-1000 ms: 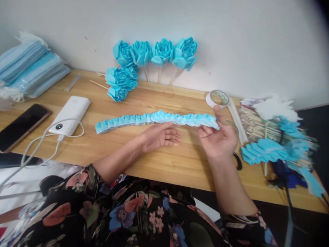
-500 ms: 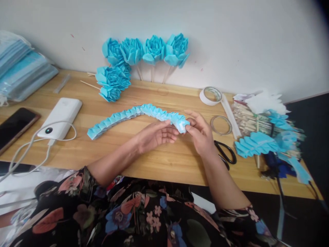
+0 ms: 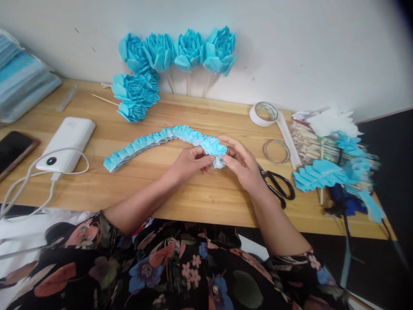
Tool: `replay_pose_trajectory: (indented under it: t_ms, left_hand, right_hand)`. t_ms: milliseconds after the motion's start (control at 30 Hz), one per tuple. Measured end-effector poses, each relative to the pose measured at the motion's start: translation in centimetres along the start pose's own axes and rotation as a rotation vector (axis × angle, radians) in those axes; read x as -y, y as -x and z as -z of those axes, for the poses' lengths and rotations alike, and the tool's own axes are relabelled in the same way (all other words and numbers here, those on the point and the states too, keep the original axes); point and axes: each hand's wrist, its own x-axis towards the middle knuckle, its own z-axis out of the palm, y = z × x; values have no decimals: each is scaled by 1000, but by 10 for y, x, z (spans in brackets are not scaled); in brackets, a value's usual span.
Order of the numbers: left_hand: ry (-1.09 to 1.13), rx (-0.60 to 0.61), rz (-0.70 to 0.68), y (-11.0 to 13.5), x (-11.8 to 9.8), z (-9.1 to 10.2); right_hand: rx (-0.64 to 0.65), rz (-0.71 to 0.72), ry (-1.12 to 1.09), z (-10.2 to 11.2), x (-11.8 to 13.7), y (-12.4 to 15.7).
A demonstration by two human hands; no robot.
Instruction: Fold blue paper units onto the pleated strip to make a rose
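Observation:
A long strip of folded light-blue paper [image 3: 151, 142] lies curved across the wooden table [image 3: 200, 202]. Its right end is curled up between both hands. My left hand [image 3: 187, 163] pinches that end from the left, fingers closed on it. My right hand [image 3: 241, 163] pinches the same end from the right, thumb and fingers closed. The strip's left end rests free on the table near the power bank.
Finished blue paper flowers on sticks [image 3: 174, 56] lean against the wall. A white power bank [image 3: 66, 144] with cable and a phone [image 3: 13, 150] lie left. Tape rolls [image 3: 264, 114], black scissors [image 3: 277, 187], sticks and blue paper pieces [image 3: 322, 174] lie right. Stacked masks [image 3: 22, 82] at far left.
The strip was stretched straight with my right hand at its far end. That end has since been brought leftward and curled, and both hands now pinch it together.

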Motion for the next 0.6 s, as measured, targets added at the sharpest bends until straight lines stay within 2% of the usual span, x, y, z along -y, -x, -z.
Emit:
replay_pose_trajectory:
  t_ms: [367,600]
  left_hand:
    - [-258,-23,-108,0,1,-1]
    - [-197,-36,-51,2,0,-2]
  right_hand:
    - [-46,1,114,-2,-8,0]
    - [0,-35,27,-1,-7,0]
